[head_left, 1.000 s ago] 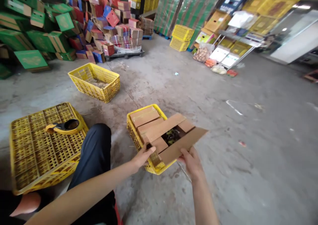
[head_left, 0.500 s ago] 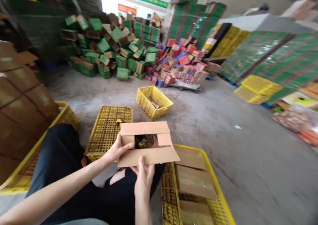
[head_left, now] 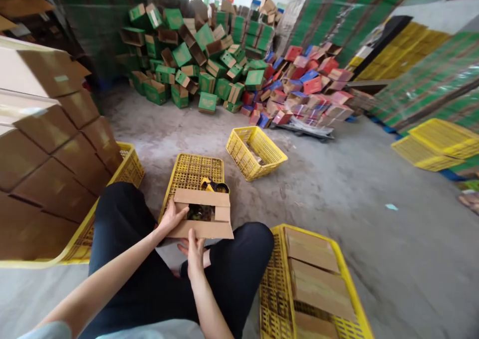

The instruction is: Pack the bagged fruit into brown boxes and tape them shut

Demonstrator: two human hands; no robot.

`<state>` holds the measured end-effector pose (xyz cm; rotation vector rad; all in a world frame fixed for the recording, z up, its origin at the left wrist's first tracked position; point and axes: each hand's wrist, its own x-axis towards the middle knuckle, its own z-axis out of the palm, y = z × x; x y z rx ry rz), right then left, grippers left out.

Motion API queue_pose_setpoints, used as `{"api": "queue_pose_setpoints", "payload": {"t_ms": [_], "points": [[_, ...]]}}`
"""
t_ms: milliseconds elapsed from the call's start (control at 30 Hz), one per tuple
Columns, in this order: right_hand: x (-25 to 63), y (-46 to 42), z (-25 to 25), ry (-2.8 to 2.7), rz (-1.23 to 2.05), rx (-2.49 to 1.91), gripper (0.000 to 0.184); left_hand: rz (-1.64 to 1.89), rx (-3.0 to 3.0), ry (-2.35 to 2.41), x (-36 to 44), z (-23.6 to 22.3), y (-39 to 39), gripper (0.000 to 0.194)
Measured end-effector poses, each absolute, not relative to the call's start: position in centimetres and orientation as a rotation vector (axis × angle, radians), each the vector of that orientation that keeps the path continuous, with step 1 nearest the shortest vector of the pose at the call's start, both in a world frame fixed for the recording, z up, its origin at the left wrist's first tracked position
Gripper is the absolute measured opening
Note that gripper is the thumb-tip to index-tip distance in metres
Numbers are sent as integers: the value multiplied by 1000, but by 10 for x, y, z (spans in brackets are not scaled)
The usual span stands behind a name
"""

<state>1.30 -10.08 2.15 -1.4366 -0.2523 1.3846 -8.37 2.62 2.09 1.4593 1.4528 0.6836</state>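
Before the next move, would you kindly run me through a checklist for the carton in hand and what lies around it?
1. Left hand on the carton: ok, it grips the left end.
2. Right hand on it: ok, thumb over the near flap.
3. Flaps meeting: not ok, a gap stays between them.
4. Contents identifiable: cannot tell, just something dark in the gap.
5. Carton resting on the grid-topped crate: cannot tell from this angle.
6. Yellow-and-black tool in sight: ok, on that crate beyond the carton.
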Motion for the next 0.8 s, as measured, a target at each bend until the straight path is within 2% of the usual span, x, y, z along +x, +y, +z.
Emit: {"api": "queue_pose_setpoints", "payload": {"t_ms": [200,300,367,467,600,667,800], "points": [[13,-110,34,-382,1556,-1667,73,669,1572,1574,-80,5,26,126],[15,-119,51,-639,1719,-1672,75,683,1623,1620,-76,3,27,131],[25,-120,66,-852,1707,-1638,74,667,1647,1644,-75,3,29,132],[56,-108,93,-1106,1444,-1647,70,609,1662,1663,-74,3,30,129],[108,-68,118,-1632,824,-1997,50,507,1651,1705,-72,6,32,124],[124,-46,119,-1939,732,-2135,47,448,1649,1723,-70,9,35,124],[131,-13,99,-2258,810,-2091,39,369,1677,1734,-66,11,45,128]]}}
